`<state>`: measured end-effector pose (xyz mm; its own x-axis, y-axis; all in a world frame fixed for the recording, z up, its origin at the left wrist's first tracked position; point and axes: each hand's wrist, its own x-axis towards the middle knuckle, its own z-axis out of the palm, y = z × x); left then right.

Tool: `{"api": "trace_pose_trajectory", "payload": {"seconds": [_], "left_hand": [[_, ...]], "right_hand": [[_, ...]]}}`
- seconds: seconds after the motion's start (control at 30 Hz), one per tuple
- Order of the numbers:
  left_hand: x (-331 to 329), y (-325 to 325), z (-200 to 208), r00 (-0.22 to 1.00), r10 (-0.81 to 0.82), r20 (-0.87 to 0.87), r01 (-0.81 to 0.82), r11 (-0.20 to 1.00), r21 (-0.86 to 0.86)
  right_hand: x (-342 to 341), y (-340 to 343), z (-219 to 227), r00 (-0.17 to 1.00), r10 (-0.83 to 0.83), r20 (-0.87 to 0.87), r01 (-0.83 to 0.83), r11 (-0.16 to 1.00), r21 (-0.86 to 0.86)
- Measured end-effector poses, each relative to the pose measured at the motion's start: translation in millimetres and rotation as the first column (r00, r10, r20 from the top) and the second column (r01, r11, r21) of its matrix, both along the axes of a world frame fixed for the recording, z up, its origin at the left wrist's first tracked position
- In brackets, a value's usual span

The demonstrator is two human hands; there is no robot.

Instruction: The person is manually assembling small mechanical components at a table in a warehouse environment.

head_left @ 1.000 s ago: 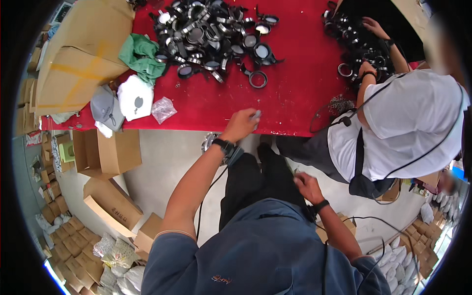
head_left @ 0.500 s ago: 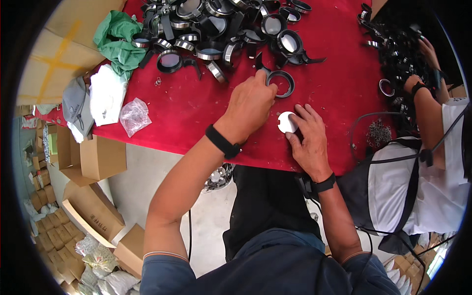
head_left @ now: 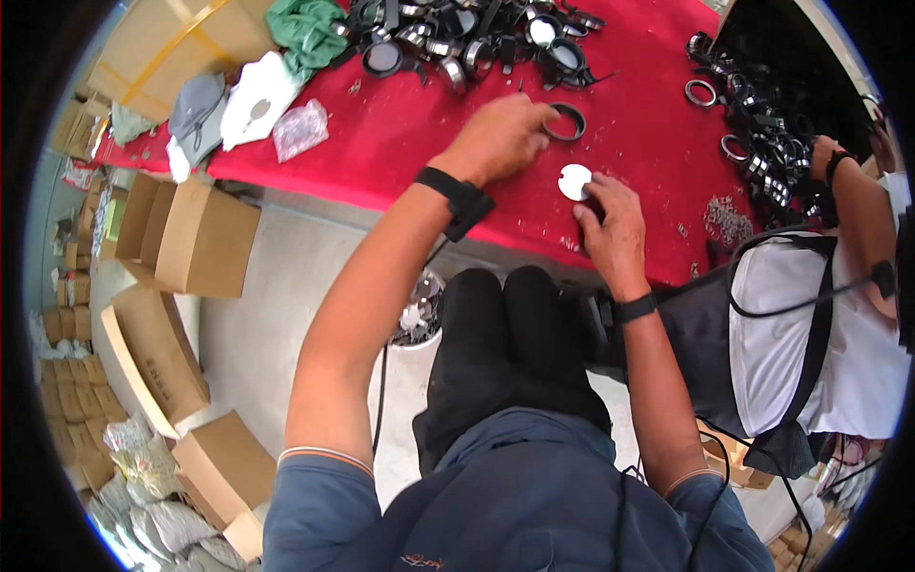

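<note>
While the person leans toward a red table [head_left: 658, 114], their blue shirt [head_left: 515, 481] and black trousers [head_left: 510, 353] fill the nearest ground, with a bucket [head_left: 426, 340] of metal pieces on the floor, just left of the knees. Just past the table's near edge, the right hand [head_left: 615, 224] reaches in with its fingers bent and slightly spread, the thumb standing apart from them; its foremost fingertips meet the right edge of a white disc [head_left: 574, 181], which has a small notch in its left side. A little beyond, the left hand [head_left: 505, 138] curls inward, fingers close together, at the left side of a black ring [head_left: 569, 122]; whether they pinch it cannot be told, since the back of the hand hides the grip. The ring lies just above the disc, apart from it. Left of that hand are a clear bag [head_left: 301, 131], a white cloth [head_left: 257, 102] and a grey cap [head_left: 197, 114]. To the right, a co-worker [head_left: 777, 334] in white reaches toward a heap of rings [head_left: 762, 153], near a scatter of small metal bits [head_left: 727, 221]. Farthest off, a pile of black and silver rings [head_left: 467, 43] spreads beside a green cloth [head_left: 305, 33] and a carton [head_left: 181, 52].
</note>
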<state>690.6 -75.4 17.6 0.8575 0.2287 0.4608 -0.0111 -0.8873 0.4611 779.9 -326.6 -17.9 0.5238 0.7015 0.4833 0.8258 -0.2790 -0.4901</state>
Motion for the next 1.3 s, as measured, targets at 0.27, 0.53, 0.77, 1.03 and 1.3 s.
{"api": "trace_pose_trajectory", "payload": {"seconds": [0.27, 0.53, 0.77, 1.03, 1.3], "left_hand": [[-203, -49, -39, 0.857, 0.483, -0.180, -0.507, 0.730, -0.458], [-342, -98, -114, 0.700, 0.559, -0.444, -0.708, 0.466, -0.530], [-334, -106, -101, 0.722, 0.599, -0.346, -0.691, 0.607, -0.393], [-343, -106, -254, 0.539, 0.396, -0.743, -0.760, 0.609, -0.227], [-279, -81, -418, 0.151, 0.431, -0.890, -0.988, 0.050, -0.143]], "right_hand": [[0, 0, -15, 0.992, -0.113, 0.055, 0.102, 0.979, 0.175], [7, -1, -25, 0.983, -0.185, 0.001, 0.180, 0.957, 0.227], [15, 2, -26, 0.981, -0.169, 0.094, 0.158, 0.981, 0.111], [7, 7, -27, 0.982, -0.121, 0.142, 0.117, 0.993, 0.033], [12, -18, -11, 0.951, -0.131, 0.281, 0.143, 0.989, -0.024]]}}
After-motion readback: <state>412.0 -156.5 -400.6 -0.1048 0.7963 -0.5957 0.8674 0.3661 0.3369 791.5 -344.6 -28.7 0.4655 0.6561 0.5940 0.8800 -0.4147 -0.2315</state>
